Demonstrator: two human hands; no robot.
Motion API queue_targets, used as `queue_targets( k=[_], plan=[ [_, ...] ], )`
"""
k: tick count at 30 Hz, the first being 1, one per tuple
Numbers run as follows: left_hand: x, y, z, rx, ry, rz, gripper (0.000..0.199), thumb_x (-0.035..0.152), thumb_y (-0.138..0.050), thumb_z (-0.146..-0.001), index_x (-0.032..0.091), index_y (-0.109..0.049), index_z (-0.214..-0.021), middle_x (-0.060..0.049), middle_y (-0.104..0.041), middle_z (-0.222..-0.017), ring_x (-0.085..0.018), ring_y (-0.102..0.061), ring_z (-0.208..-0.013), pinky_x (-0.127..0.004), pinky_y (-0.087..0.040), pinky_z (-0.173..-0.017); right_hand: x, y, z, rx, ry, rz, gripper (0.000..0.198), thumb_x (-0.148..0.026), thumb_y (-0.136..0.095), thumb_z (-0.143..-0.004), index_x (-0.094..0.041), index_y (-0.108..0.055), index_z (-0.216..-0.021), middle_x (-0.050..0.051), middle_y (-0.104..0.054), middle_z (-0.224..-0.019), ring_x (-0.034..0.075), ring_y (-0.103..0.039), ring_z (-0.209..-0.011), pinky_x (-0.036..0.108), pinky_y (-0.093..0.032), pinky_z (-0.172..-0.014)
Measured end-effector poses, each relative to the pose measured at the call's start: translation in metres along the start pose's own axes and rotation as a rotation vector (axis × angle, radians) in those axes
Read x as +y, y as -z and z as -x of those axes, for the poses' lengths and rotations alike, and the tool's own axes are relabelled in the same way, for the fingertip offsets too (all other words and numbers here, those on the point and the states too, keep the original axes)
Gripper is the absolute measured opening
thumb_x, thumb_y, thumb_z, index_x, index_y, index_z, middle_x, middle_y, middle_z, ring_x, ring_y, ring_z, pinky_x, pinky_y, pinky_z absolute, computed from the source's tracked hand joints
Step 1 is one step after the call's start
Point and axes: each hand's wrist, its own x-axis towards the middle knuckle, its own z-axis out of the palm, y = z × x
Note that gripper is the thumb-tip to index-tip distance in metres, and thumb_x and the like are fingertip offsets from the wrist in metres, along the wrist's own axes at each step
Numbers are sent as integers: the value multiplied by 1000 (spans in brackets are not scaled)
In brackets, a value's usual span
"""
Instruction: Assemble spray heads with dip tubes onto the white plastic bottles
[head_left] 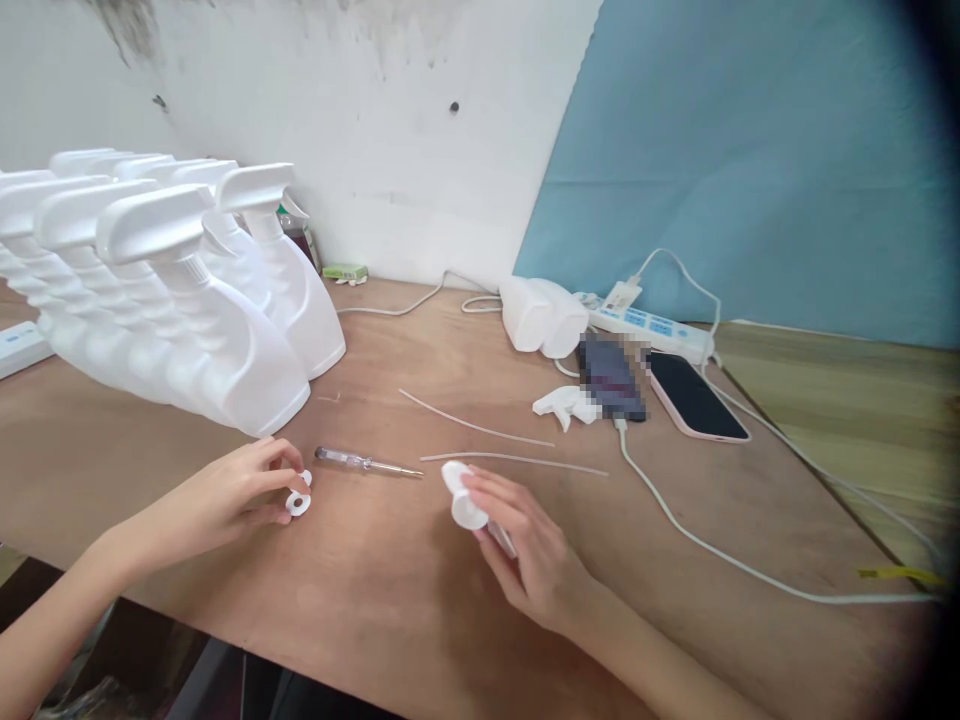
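Observation:
My left hand [259, 485] is above the left part of the table, its fingers closed on a small white plastic ring [298, 503] with a dark hole. A second white piece shows just behind the ring, partly covered by a finger. My right hand [529, 535] grips a white spray trigger head [469, 510], much of it hidden by the fingers. Between the hands lies a clear-handled screwdriver [360, 461], its tip pointing right. Two thin clear tubes [480, 419] rest on the wood beyond it.
Several white spray bottles [247, 350] stand at the left. Two white bottles [544, 317], a loose spray trigger [562, 405], a power strip [652, 328], a pixelated dark device [611, 380] and a pink-edged phone [697, 397] sit back right. A white cable [690, 543] crosses the right side.

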Motion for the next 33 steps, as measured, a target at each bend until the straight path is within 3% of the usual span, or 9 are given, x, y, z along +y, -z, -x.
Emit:
queue_targets(
  k=[3, 7, 12, 18, 27, 33],
  plan=[
    [-1, -6, -5, -72, -71, -9, 14, 23, -44, -86, 19, -57, -81, -5, -54, -99, -15, -51, -84, -23, -38, -71, -7, -9, -4, -70, 12, -28, 45, -2, -44, -83, -13, -35, -126, 16, -52, -118, 21, -50, -112, 36, -49, -88],
    [19, -6, -21, 128, -206, -8, 11, 20, -48, -86, 19, -59, -82, -3, -59, -82, -14, -49, -75, -26, -34, -67, -12, -17, -12, -81, -63, -123, 43, -7, -43, -86, -12, -32, -126, 16, -54, -116, 20, -52, -110, 33, -50, -88],
    [69, -9, -54, 306, -328, 335, 5, 16, -53, -84, 18, -57, -81, 0, -60, -70, -12, -48, -64, -26, -34, -65, -16, -24, -19, -67, -53, -133, 43, -11, -45, -86, -12, -31, -127, 15, -56, -116, 19, -55, -108, 31, -51, -87],
    [89, -17, -86, 196, -241, 399, 7, 20, -53, -82, 16, -55, -75, 1, -57, -67, -11, -46, -66, -24, -37, -64, -13, -26, -14, -41, -85, -105, 48, -15, -46, -86, -11, -27, -130, 17, -55, -117, 21, -57, -106, 32, -52, -85],
    [81, -21, -89, 48, -155, 537, 11, 26, -46, -87, 18, -53, -84, -3, -50, -91, -12, -49, -80, -25, -41, -73, -7, -20, -17, -35, -112, -198, 38, -11, -44, -87, -17, -35, -123, 11, -57, -112, 18, -56, -103, 31, -50, -85],
    [77, -16, -90, 63, -105, 551, 15, 31, -46, -86, 18, -49, -93, -4, -54, -93, -14, -51, -83, -26, -43, -73, -7, -19, -20, -26, -113, -218, 36, -9, -44, -85, -17, -38, -119, 10, -58, -113, 19, -55, -102, 34, -49, -84]
  ],
)
